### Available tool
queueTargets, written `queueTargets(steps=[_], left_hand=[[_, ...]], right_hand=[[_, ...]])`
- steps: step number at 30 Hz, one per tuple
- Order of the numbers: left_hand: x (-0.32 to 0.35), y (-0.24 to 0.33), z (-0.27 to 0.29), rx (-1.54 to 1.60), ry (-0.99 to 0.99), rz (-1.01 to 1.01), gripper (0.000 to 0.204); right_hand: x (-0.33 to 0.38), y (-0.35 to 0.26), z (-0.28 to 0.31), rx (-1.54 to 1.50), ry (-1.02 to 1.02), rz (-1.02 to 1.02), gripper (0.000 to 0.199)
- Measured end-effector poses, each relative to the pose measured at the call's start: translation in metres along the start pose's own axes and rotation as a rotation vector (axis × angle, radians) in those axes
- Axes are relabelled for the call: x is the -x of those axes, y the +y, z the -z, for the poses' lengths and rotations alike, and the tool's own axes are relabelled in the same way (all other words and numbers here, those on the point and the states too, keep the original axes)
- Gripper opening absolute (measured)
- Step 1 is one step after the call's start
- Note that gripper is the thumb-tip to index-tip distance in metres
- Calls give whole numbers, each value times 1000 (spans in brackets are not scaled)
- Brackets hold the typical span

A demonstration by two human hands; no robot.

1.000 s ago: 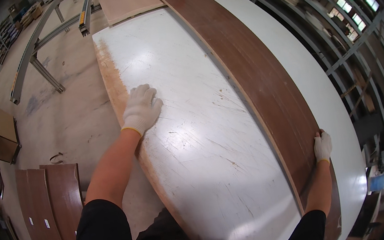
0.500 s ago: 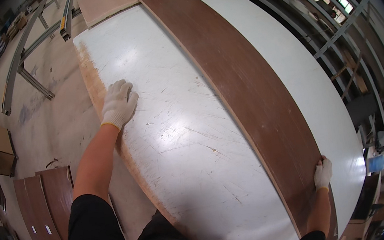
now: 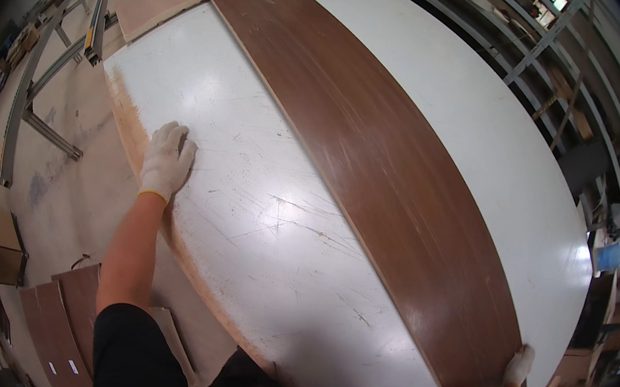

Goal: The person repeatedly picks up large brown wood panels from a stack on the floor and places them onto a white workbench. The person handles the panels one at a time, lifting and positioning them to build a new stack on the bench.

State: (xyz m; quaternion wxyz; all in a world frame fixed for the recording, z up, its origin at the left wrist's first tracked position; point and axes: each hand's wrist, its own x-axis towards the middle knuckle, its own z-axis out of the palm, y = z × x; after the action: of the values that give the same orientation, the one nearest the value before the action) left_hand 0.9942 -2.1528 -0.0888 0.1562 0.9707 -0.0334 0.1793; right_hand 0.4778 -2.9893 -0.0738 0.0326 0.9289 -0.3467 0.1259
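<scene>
A long brown wooden board point(image 3: 393, 175) lies lengthwise across a large white board point(image 3: 253, 231) with a scratched surface. My left hand point(image 3: 167, 161), in a whitish knitted glove, rests on the white board by its worn, tan left edge. Its fingers are stretched out and hold nothing. At the lower right, my gloved right hand point(image 3: 520, 365) is closed on the brown board's near right corner. Part of that hand's fingers is hidden by the board and by the angle.
Metal racks point(image 3: 536, 80) run along the right. A metal frame point(image 3: 42, 95) stands on the floor at the far left, and brown panels point(image 3: 58, 348) are at the lower left. A pale panel point(image 3: 155, 3) adjoins the white board's far end.
The brown board has shifted left and away, so its near end now shows. My right hand has moved down to that end. My left hand stays on the white board as the view shifts slightly.
</scene>
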Motion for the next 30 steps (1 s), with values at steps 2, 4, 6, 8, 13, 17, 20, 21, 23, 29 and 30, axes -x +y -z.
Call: queueTargets(steps=[2, 4, 6, 8, 13, 17, 20, 21, 23, 29, 30], left_hand=[[0, -3, -2, -13, 9, -14, 37], [0, -4, -3, -21, 6, -5, 38], [1, -5, -4, -26, 22, -31, 37], [2, -4, -3, -33, 28, -37, 36], [0, 0, -2, -82, 22, -49, 33], [-2, 3, -3, -34, 48, -63, 29], [-2, 1, -3, -17, 94, -87, 27], [-1, 0, -4, -9, 115, -93, 26], [-1, -3, -4, 5, 104, -83, 27], [-3, 3, -1, -38, -3, 61, 31], [6, 7, 4, -60, 105, 15, 32]], right_hand=[[27, 26, 15, 104, -68, -42, 24], [64, 49, 46, 223, -284, -218, 45], [86, 66, 69, 312, -430, -360, 44], [106, 79, 85, 542, -491, -345, 39], [92, 67, 67, 449, -413, -417, 42], [18, -31, 7, 1, -96, -263, 45], [-40, -163, -31, -358, 14, -35, 32], [-55, -207, -35, -225, -33, 123, 31], [-76, -297, -45, -290, 1, 222, 26], [-79, -416, -17, -128, -76, 202, 45], [-72, -417, -10, -109, -77, 163, 47]])
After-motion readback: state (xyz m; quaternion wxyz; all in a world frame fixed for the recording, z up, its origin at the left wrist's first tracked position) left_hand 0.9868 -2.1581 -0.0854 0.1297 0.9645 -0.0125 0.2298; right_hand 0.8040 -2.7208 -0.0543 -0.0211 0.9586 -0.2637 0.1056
